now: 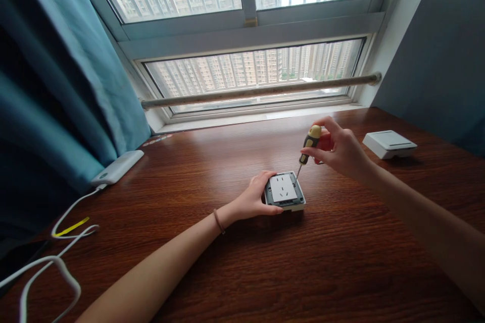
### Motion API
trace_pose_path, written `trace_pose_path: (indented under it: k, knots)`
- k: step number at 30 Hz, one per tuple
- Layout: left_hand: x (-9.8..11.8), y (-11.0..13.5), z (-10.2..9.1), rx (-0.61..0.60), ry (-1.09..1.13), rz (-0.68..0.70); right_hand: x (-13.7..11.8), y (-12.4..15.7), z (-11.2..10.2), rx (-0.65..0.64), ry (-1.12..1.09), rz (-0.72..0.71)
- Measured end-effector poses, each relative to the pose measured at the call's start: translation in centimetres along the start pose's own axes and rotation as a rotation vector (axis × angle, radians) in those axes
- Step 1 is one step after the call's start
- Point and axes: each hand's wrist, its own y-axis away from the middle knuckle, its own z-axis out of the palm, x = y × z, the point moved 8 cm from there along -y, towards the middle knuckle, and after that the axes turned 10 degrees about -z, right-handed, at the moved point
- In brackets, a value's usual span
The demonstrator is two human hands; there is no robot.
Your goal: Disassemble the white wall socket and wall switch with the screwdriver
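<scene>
A small square wall socket (284, 191) with a white face and grey frame lies flat on the dark wooden table (242, 272). My left hand (253, 198) grips its left side, fingers curled over the near and far edges. My right hand (338, 149) pinches a short screwdriver (307, 147) with a yellow and black handle, held nearly upright. The tip of the screwdriver touches the socket's far right corner.
A white switch plate (389, 144) lies at the right of the table. A white power bank (117, 167) with white cables (56, 257) sits at the left, beside a teal curtain (56, 75). A window with a rail (261, 92) runs along the back.
</scene>
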Motion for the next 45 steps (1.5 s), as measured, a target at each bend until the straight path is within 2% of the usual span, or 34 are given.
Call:
trace_pose_path:
  k: [5, 8, 11, 15, 18, 23, 26, 31, 34, 38, 40, 42, 45]
  knots:
    - [0.2, 0.0, -0.1, 0.008, -0.001, 0.012, -1.6, 1.3, -1.0, 0.262, 0.425, 0.072]
    - [0.2, 0.0, 0.0, 0.006, -0.008, 0.015, -2.3, 2.0, -0.5, 0.288, 0.55, 0.082]
    - [0.1, 0.0, 0.1, 0.014, -0.012, 0.017, -2.8, 2.2, 0.4, 0.233, 0.519, 0.003]
    - [0.1, 0.0, 0.1, 0.013, -0.017, 0.016, -2.5, 1.8, 1.0, 0.179, 0.198, -0.052]
    - [0.2, 0.0, 0.0, 0.005, -0.015, 0.017, -2.1, 0.9, 1.0, 0.055, 0.016, -0.072]
    - [0.2, 0.1, 0.0, 0.003, -0.01, 0.003, -1.8, 0.2, 1.4, -0.345, -0.215, -0.067]
    - [0.2, 0.0, 0.0, 0.005, -0.005, 0.004, -1.7, 0.3, 1.3, -0.454, -0.29, -0.067]
    - [0.2, 0.0, 0.0, 0.009, -0.001, 0.01, -1.3, 0.1, 1.0, -0.32, -0.211, -0.023]
    - [0.0, 0.0, 0.1, 0.016, 0.007, 0.007, -1.5, 0.1, 1.2, -0.252, -0.062, -0.024]
    - [-0.1, 0.0, 0.0, 0.026, 0.002, 0.013, -1.3, 0.3, 0.7, -0.022, 0.161, -0.014]
    - [0.0, 0.0, 0.0, 0.025, -0.005, 0.018, -0.6, 0.5, 0.7, 0.065, 0.151, 0.032]
    - [0.1, 0.1, 0.0, 0.02, -0.006, 0.02, 0.1, 0.7, 0.8, 0.093, 0.054, 0.072]
    - [0.2, 0.1, -0.1, 0.017, 0.001, 0.019, 0.5, 0.5, 1.6, 0.014, -0.145, 0.061]
